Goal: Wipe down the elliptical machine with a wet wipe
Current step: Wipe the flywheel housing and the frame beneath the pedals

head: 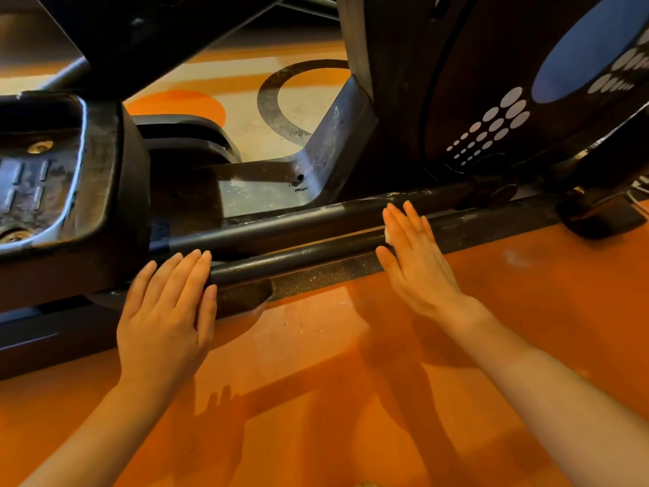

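The orange floor fills the lower half of the view; farther back it carries a pale zone with a dark ring marking.

The elliptical machine spans the upper half, black throughout. Its flywheel housing stands at upper right, a round disc bearing a blue oval panel and rows of white dots that shrink toward the lower left. A grey frame bracket slopes down from the housing to a flat base plate; both show whitish scuffs and smears. A foot pedal occupies the left, a worn tray with raised edges, moulded ribs and two brass-coloured fasteners. Two parallel black rails run diagonally across the middle: the upper rail and the lower rail. A rubber foot rests on the floor at right.

The left hand lies flat, fingers extended and together, fingertips touching the lower rail just beside the pedal; it holds nothing visible.

The right hand lies flat across both rails, fingers extended and slightly spread, pressing down on the wet wipe. The wipe is white and almost fully hidden beneath the palm; only a small corner shows between thumb and index finger, against the lower rail.
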A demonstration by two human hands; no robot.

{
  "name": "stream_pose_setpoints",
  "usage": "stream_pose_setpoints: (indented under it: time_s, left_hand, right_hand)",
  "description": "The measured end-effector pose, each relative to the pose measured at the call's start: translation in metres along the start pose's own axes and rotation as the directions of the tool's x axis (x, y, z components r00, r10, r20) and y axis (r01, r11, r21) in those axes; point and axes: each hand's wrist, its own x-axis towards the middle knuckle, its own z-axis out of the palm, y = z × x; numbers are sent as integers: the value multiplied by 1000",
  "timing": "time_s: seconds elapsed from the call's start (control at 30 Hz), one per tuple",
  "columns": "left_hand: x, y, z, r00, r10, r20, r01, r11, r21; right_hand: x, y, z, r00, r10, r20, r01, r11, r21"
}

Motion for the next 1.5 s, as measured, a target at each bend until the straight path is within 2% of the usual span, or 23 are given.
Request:
stream_pose_setpoints:
  time_s: [0.13,0.27,0.47,0.63,0.73,0.8,0.9,1.1,1.33,1.5]
  left_hand:
    - [0,0,0,1000,0,14,0,1000,-1]
    - [1,2,-1,1000,-1,4,1,1000,4]
    - [0,2,1,1000,-5,-16,5,1000,-3]
    - [0,1,1,1000,-6,4,6,1000,-3]
    - [0,0,0,1000,-3,13,3,1000,-1]
    - [1,1,-1,1000,-4,16,4,1000,-1]
    - [0,1,-1,1000,-5,9,5,1000,8]
    - [0,2,1,1000,-8,0,8,1000,15]
    - [1,2,-2,1000,-7,23,7,1000,6]
    - [2,4,-4,999,-26,43,26,1000,0]
  right_hand:
    - [-5,22,0,994,-100,31,103,987,-124]
    - [-8,61,0,996,92,3,-90,983,-158]
    - [-6,53,14,978,183,-96,-187,981,-41]
    - [-10,47,20,994,78,-72,-80,997,-17]
    - [-10,66,14,998,36,-46,-41,992,-119]
    - [-8,82,10,990,133,-54,-140,976,-167]
    - [-5,92,7,972,227,-56,-232,965,-120]
    - [-6,74,13,980,169,-105,-178,980,-89]
    - [-8,91,3,1000,10,-24,-14,989,-144]
    - [-1,101,0,981,172,-95,-178,982,-61]
